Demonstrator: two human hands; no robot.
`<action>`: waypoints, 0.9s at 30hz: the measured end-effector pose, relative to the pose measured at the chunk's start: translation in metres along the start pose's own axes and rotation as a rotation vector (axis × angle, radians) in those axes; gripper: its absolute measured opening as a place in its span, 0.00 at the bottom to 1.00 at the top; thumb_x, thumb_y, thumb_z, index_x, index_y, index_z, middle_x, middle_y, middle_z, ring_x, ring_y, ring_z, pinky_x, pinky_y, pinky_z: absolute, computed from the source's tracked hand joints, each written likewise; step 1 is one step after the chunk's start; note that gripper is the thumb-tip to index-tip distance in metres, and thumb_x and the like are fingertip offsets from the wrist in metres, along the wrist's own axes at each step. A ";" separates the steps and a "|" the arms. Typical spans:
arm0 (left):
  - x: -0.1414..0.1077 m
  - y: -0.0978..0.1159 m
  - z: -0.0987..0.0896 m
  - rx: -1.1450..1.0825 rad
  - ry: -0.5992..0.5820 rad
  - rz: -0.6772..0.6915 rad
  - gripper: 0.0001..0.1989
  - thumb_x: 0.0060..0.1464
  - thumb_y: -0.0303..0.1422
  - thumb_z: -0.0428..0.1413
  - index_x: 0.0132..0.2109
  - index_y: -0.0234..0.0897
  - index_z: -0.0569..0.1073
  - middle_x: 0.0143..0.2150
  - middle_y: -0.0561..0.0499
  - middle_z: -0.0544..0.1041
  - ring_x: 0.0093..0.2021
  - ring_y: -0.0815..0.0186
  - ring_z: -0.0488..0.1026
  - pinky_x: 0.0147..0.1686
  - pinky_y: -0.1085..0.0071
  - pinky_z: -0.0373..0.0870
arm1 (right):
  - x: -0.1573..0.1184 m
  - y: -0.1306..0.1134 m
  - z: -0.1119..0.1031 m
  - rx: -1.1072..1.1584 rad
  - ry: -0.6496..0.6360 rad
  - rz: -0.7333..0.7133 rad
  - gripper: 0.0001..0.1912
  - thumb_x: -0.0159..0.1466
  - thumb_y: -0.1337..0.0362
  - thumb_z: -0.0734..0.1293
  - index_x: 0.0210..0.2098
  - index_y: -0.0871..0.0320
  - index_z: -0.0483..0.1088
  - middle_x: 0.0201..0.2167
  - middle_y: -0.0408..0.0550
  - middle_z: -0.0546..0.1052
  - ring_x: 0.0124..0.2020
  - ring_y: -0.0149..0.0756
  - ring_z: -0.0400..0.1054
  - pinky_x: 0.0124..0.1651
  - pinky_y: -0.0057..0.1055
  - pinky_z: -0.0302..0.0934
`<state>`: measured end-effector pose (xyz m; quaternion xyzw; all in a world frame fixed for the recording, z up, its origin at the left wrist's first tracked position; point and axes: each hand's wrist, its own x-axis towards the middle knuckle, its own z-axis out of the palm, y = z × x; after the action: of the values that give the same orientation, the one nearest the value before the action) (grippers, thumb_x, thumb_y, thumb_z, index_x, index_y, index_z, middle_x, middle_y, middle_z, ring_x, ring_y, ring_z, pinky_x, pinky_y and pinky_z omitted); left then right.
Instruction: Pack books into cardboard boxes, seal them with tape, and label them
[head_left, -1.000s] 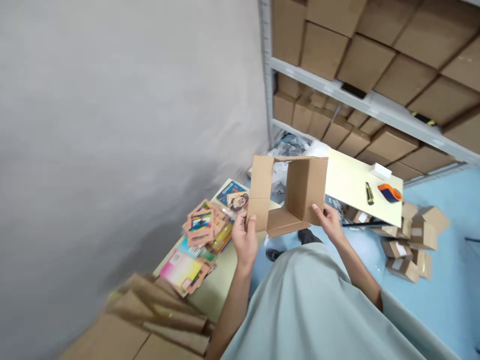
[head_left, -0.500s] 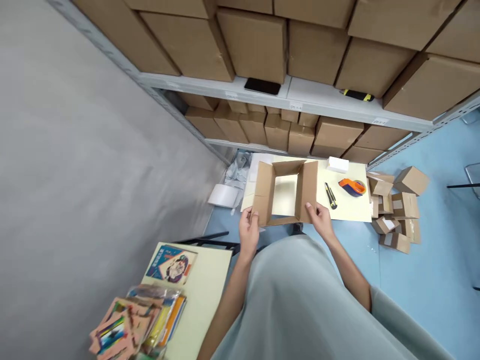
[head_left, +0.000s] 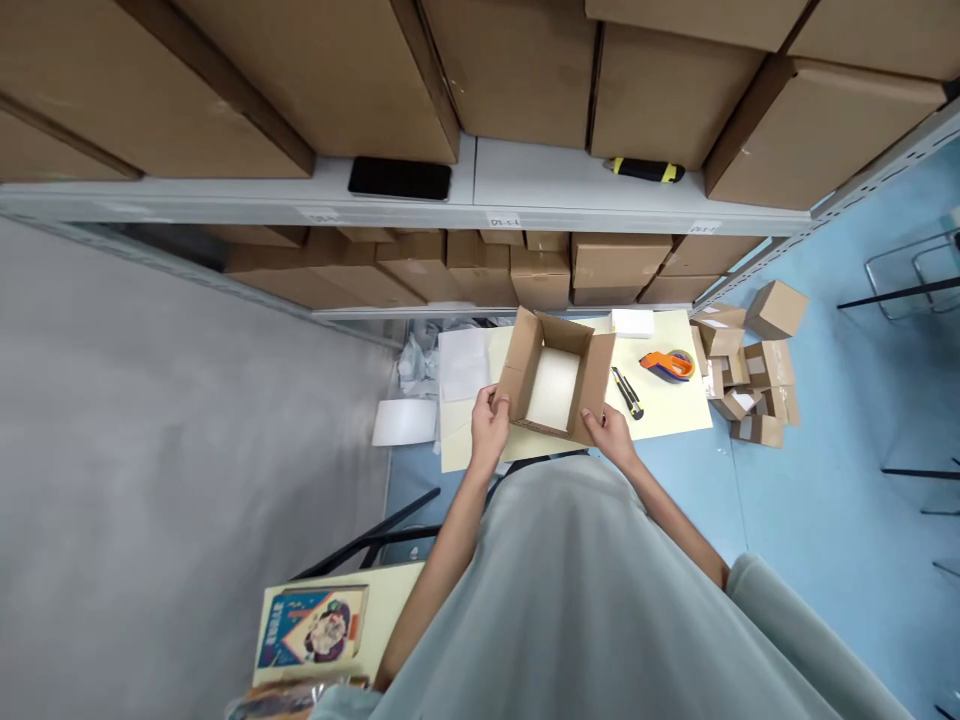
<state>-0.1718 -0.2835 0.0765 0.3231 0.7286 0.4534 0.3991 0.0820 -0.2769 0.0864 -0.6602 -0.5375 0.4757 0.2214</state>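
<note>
An open cardboard box [head_left: 597,375] is held between my two hands over the pale yellow table [head_left: 472,445]. Its side flaps spread outward, and the pale surface shows through its middle. My left hand [head_left: 489,428] grips the left flap near its lower corner, thumb on top. On the opposite side, my right hand [head_left: 610,436] pinches the right flap at its lower corner. Close to the right hand lies a black and yellow utility knife [head_left: 627,393]. Farther right rests an orange and blue tape dispenser [head_left: 667,366], and a small white box [head_left: 632,323] sits behind.
A shelf rack [head_left: 555,205] stacked with cartons rises ahead, bearing a black phone [head_left: 400,179] and another utility knife [head_left: 646,170]. Small cartons [head_left: 769,362] are piled on the floor at right. A book [head_left: 313,627] lies on a second table at lower left. A grey wall [head_left: 187,450] bounds the left.
The view has shifted, with the shelf looming nearer. The box has turned slightly and its opening looks narrower, with my hands closer together. Both hands keep their hold on the flaps.
</note>
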 end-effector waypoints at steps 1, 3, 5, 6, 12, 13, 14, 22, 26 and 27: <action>0.006 -0.001 0.000 -0.003 -0.014 -0.005 0.13 0.61 0.39 0.57 0.49 0.40 0.75 0.48 0.45 0.83 0.50 0.55 0.80 0.56 0.60 0.77 | 0.000 -0.001 0.002 -0.022 0.015 0.008 0.25 0.65 0.36 0.64 0.32 0.53 0.70 0.25 0.45 0.76 0.30 0.40 0.68 0.34 0.33 0.62; 0.015 -0.002 -0.003 -0.014 -0.050 -0.016 0.12 0.60 0.39 0.58 0.49 0.41 0.75 0.48 0.45 0.84 0.51 0.56 0.81 0.58 0.60 0.76 | 0.000 -0.005 0.003 -0.056 0.027 0.028 0.25 0.64 0.37 0.63 0.29 0.52 0.68 0.24 0.45 0.75 0.29 0.40 0.67 0.34 0.33 0.61; 0.019 -0.004 -0.008 -0.024 -0.090 -0.028 0.12 0.60 0.39 0.58 0.49 0.41 0.74 0.49 0.45 0.84 0.51 0.56 0.81 0.59 0.59 0.77 | -0.002 -0.009 0.004 -0.067 0.039 0.046 0.26 0.64 0.36 0.63 0.29 0.52 0.67 0.25 0.46 0.75 0.29 0.40 0.67 0.34 0.33 0.62; 0.020 -0.005 -0.011 -0.028 -0.114 -0.035 0.12 0.60 0.39 0.58 0.49 0.41 0.74 0.49 0.45 0.84 0.51 0.55 0.82 0.59 0.59 0.77 | -0.003 -0.010 0.005 -0.060 0.050 0.052 0.26 0.63 0.36 0.63 0.29 0.53 0.68 0.26 0.47 0.77 0.29 0.40 0.68 0.34 0.34 0.62; 0.021 -0.015 -0.032 0.002 -0.277 -0.080 0.18 0.59 0.45 0.61 0.51 0.40 0.76 0.53 0.41 0.86 0.54 0.52 0.83 0.61 0.55 0.78 | -0.012 -0.016 0.012 -0.023 0.141 0.073 0.28 0.65 0.35 0.63 0.38 0.55 0.74 0.35 0.51 0.83 0.36 0.45 0.75 0.41 0.37 0.68; 0.021 -0.017 -0.035 0.016 -0.301 -0.084 0.19 0.58 0.46 0.62 0.51 0.40 0.76 0.53 0.41 0.86 0.55 0.52 0.84 0.62 0.54 0.78 | -0.013 -0.017 0.012 -0.023 0.153 0.072 0.29 0.66 0.36 0.63 0.41 0.56 0.75 0.38 0.52 0.84 0.37 0.46 0.76 0.42 0.38 0.69; 0.021 -0.019 -0.037 0.025 -0.324 -0.089 0.21 0.57 0.48 0.62 0.51 0.40 0.76 0.53 0.41 0.86 0.55 0.51 0.84 0.62 0.54 0.79 | -0.015 -0.018 0.012 -0.023 0.162 0.072 0.29 0.66 0.36 0.64 0.45 0.56 0.76 0.40 0.53 0.85 0.38 0.47 0.77 0.44 0.39 0.71; 0.010 -0.027 -0.048 0.007 -0.377 -0.099 0.30 0.52 0.59 0.65 0.49 0.41 0.75 0.51 0.42 0.86 0.44 0.55 0.85 0.40 0.61 0.84 | 0.007 -0.041 -0.013 -0.263 0.331 -0.096 0.44 0.71 0.42 0.69 0.78 0.56 0.58 0.70 0.67 0.71 0.60 0.56 0.77 0.58 0.54 0.77; -0.004 -0.024 -0.046 0.015 -0.339 -0.093 0.32 0.51 0.63 0.63 0.48 0.40 0.74 0.43 0.46 0.85 0.32 0.60 0.83 0.35 0.63 0.83 | 0.062 -0.077 -0.030 -0.544 0.320 -0.367 0.38 0.74 0.55 0.68 0.78 0.61 0.59 0.75 0.68 0.65 0.77 0.61 0.59 0.77 0.61 0.60; -0.008 -0.023 -0.044 0.018 -0.326 -0.095 0.32 0.52 0.64 0.63 0.48 0.40 0.74 0.41 0.47 0.84 0.31 0.60 0.83 0.34 0.63 0.82 | 0.078 -0.088 -0.033 -0.594 0.275 -0.402 0.36 0.74 0.57 0.69 0.77 0.62 0.61 0.75 0.69 0.66 0.77 0.61 0.59 0.78 0.60 0.59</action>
<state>-0.2089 -0.3170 0.0697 0.3611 0.6726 0.3693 0.5299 0.0637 -0.1694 0.1417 -0.6347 -0.7358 0.1536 0.1793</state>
